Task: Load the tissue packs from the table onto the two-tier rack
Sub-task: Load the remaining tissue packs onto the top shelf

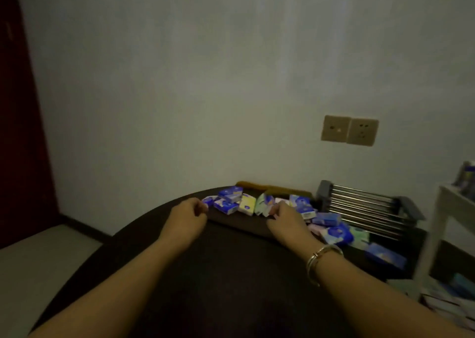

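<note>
Several small tissue packs, blue, yellow, green and pink, lie in a row along the far edge of the dark round table (231, 273). My left hand (191, 215) hovers with loosely curled fingers and holds nothing, just short of the leftmost blue pack (208, 201). My right hand (286, 218), with a bracelet on its wrist, reaches to a green-and-white pack (263, 205), and its fingertips touch that pack's near edge. More packs (331, 224) lie to the right of that hand. The rack (359, 206), with metal bars and grey ends, stands at the table's far right.
A white shelf unit (442, 224) with items on it stands at the right edge of view. The wall with two sockets (349, 131) runs right behind the table. A dark red door (18, 132) is on the left. The room is dim.
</note>
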The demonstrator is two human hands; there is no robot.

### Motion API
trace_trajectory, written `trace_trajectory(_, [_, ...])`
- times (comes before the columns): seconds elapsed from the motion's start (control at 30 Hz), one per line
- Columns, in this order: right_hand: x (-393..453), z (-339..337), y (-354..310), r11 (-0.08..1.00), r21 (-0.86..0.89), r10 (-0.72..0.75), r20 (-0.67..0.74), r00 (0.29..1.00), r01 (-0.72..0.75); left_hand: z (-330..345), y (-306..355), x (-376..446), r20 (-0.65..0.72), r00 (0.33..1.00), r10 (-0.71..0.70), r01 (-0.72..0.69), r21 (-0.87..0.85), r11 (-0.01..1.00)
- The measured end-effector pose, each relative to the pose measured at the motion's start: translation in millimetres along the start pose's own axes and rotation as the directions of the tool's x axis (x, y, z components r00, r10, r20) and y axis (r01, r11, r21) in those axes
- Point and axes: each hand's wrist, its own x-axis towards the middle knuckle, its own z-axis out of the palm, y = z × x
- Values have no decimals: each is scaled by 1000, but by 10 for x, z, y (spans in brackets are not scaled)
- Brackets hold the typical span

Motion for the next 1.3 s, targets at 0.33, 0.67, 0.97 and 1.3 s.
trace_trajectory(0.33, [1419,669,590,939,-280,-216,-28,976,200,953,-575,1229,72,997,-9,-8,232,973])
trace_trajectory(0.67, [2252,948,786,810,-538,-166,174,971,235,1355,-1247,2059,82,985,-149,118,303,946])
trace_trajectory(0.97, [1843,827,688,747,-598,-222,184,957,289,1079,-1209,1714,-55,986,-156,165,432,887])
trace_trajectory(1.3, [1592,993,646,801,-523,-210,211,955,292,1076,-1122,1927,-249,968,-35,151,462,874])
